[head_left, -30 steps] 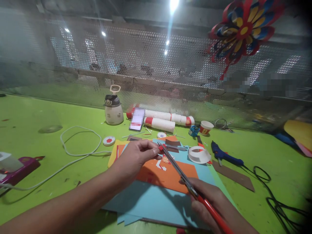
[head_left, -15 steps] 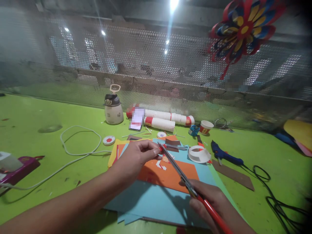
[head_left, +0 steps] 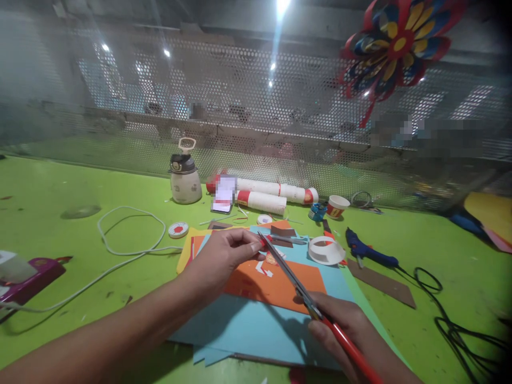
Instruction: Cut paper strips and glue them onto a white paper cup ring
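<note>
Head view: against a second ago I see little change. My left hand [head_left: 218, 261] has stayed put, while the scissors [head_left: 288, 272] have drawn their blades nearly together, and less of the red scrap [head_left: 263, 244] shows at their tip than before.

For room, the orange sheet [head_left: 276, 290] lies on a blue sheet [head_left: 248, 330] whose near edge runs close to the near edge of the surface [head_left: 60, 181]. A white ring [head_left: 326, 250] and a glue gun [head_left: 370, 255] sit just right of the blades, with a black cord [head_left: 440, 298] looping beyond. To the left, past a white cable [head_left: 132, 250], the green lies open.

My left hand pinches the scrap between thumb and forefinger, above the far edge of the orange sheet. My right hand [head_left: 344, 330] is closed round the red handles, near and to the right. The blades slant far-left from it and meet the scrap right at my left fingertips.
</note>
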The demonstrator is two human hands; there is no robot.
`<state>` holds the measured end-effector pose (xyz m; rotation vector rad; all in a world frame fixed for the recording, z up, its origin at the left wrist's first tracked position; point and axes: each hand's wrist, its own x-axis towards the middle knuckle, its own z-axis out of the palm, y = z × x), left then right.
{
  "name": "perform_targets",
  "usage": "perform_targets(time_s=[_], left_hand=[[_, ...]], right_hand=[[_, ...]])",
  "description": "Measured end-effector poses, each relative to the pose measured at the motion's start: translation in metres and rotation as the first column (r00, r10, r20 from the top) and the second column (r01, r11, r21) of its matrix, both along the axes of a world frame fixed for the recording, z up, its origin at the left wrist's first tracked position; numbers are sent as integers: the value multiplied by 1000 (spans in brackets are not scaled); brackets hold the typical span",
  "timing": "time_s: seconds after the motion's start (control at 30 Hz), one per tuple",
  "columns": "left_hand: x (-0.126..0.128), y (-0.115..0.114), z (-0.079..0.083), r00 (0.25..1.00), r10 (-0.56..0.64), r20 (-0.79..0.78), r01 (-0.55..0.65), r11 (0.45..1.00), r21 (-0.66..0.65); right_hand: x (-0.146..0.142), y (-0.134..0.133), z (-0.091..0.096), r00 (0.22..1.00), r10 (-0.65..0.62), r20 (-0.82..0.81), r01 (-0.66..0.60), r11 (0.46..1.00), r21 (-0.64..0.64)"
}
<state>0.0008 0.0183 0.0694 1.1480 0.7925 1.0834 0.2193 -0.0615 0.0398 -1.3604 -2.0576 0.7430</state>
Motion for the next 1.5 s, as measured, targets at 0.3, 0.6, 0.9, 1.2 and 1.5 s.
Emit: perform_targets(time_s=[0.3, 0.6, 0.9, 1.2, 1.5], left_hand=[[0, -2, 3, 983, -47, 176, 56, 997, -50], [1, -4, 3, 991, -51, 124, 61, 995, -76], [2, -3, -3, 999, -46, -16, 46, 999, 3], [2, -4, -1, 999, -52, -4, 52, 999, 6], [4, -7, 0, 999, -39, 12, 39, 999, 4]], right_hand=[[0, -1, 1, 1000, -11, 15, 11, 1000, 16], [0, 1, 0, 1000, 4, 25, -5, 999, 41], [-2, 1, 0, 1000, -18, 0, 18, 1000, -13], [-2, 1, -7, 999, -8, -36, 6, 999, -45], [0, 0, -11, 996, -45, -78, 40, 997, -60]])
